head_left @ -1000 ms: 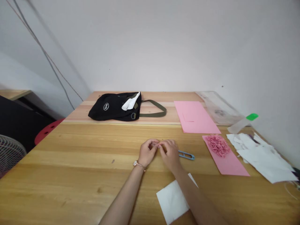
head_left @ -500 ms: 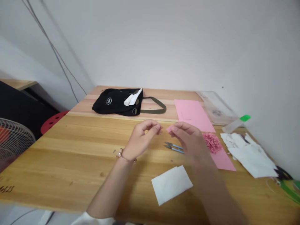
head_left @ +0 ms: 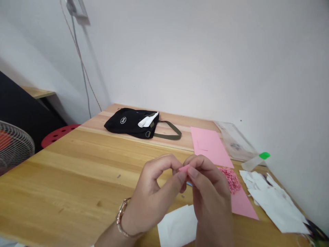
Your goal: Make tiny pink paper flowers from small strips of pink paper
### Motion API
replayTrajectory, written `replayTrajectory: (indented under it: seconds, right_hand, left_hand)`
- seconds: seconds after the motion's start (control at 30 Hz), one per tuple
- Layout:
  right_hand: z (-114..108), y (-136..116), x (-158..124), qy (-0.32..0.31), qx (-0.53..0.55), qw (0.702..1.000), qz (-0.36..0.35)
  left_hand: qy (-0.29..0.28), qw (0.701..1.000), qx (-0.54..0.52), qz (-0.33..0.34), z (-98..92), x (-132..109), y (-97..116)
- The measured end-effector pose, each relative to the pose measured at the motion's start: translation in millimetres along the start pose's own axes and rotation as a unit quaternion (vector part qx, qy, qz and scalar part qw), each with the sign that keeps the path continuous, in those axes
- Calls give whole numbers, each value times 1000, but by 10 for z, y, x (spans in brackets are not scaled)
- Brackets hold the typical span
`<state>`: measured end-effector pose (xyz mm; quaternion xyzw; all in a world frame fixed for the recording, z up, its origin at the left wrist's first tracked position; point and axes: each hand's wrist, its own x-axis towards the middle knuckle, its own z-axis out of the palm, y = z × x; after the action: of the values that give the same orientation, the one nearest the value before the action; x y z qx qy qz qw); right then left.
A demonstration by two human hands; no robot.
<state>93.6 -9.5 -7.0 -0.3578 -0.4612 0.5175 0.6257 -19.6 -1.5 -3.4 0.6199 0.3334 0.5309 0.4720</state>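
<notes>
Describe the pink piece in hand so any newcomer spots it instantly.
Find the wooden table. Over it, between the left hand and right hand, is the small pink piece. Unlike the larger far pink sheet and the pink heap, it is hand-held.

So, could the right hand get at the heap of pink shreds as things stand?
Probably yes: the heap of pink shreds lies beyond the right hand with nothing seen between them, though that hand pinches a small pink piece.

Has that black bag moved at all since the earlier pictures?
No. Judged against the table, the black bag still lies just behind the long seam; the camera's view has shifted instead.
</notes>
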Motion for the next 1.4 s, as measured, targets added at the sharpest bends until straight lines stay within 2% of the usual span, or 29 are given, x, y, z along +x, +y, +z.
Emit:
replayTrajectory:
  seconds: [0.2, 0.37, 0.4, 0.57, 0.63, 0.73, 0.87, 0.9, 0.97, 1.07, 1.17, 1.23, 1.4]
  right_hand:
    - [38, -47, 41, 41, 0, 999, -16]
    - [38, -67, 62, 33, -38, 998, -38]
    - [45, -73, 56, 47, -59, 996, -41]
    - [75, -107, 29, 95, -151, 975, -135]
    - [45, -119, 30, 81, -173, 962, -195]
    - [-51, -143, 41, 19, -217, 939, -265]
    - [-169, -177, 54, -30, -273, 918, -288]
    - [-185, -183, 53, -37, -283, 914, -289]
    - [-205, -193, 44, -9, -293, 913, -283]
    - [-225, -208, 15, 31, -289, 930, -224]
    - [-236, -221, -12, -16, -286, 945, -157]
    - [-232, -219, -15, -25, -291, 947, -131]
    - [-212, -194, 16, -5, -296, 951, -84]
  left_hand:
    - [-8, 1000, -23, -20, -32, 67, -10]
    - [7, 1000, -9, 4, -27, 95, -19]
    - [11, 1000, -1, 12, -26, 97, -19]
    - [20, 999, 8, 29, -59, 105, -31]
    - [-5, 999, -32, 15, -83, 106, -37]
    - [-59, 994, -88, -13, -99, 94, -29]
    - [-66, 991, -109, -33, -81, 70, 4]
    - [-63, 992, -104, -33, -76, 67, 12]
    - [-54, 995, -79, -23, -70, 65, 28]
    - [-30, 999, 2, 25, -68, 67, 42]
    - [11, 988, 114, 101, -56, 67, 35]
    - [29, 978, 156, 136, -43, 67, 17]
    - [4, 981, 153, 122, -28, 91, -33]
